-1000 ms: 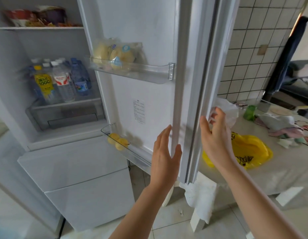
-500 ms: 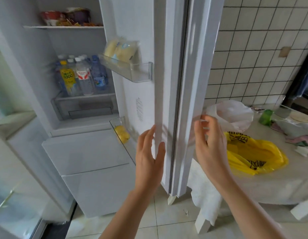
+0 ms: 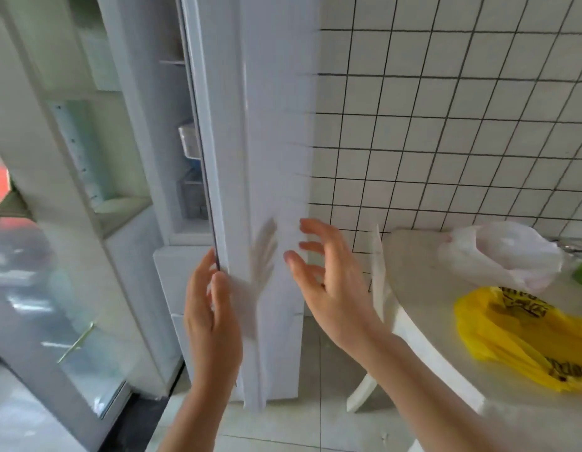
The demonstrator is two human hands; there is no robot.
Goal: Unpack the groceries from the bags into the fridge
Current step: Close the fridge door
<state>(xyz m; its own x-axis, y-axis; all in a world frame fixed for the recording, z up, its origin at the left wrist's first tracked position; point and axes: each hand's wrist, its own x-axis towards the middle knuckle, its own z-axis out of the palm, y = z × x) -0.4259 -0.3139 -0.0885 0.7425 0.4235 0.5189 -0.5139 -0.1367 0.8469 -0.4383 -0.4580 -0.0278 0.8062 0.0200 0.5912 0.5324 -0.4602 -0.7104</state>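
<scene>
Bright, soft daylight fills the view, washed out and slightly green at the left edge. The fridge door (image 3: 276,158) is streaked with motion blur, smearing the tile lines at its right edge. The right hand (image 3: 328,282) casts a soft grey shadow on the door. Straight lines bow toward the corners. The yellow bag (image 3: 524,340) stays fairly sharp.
</scene>
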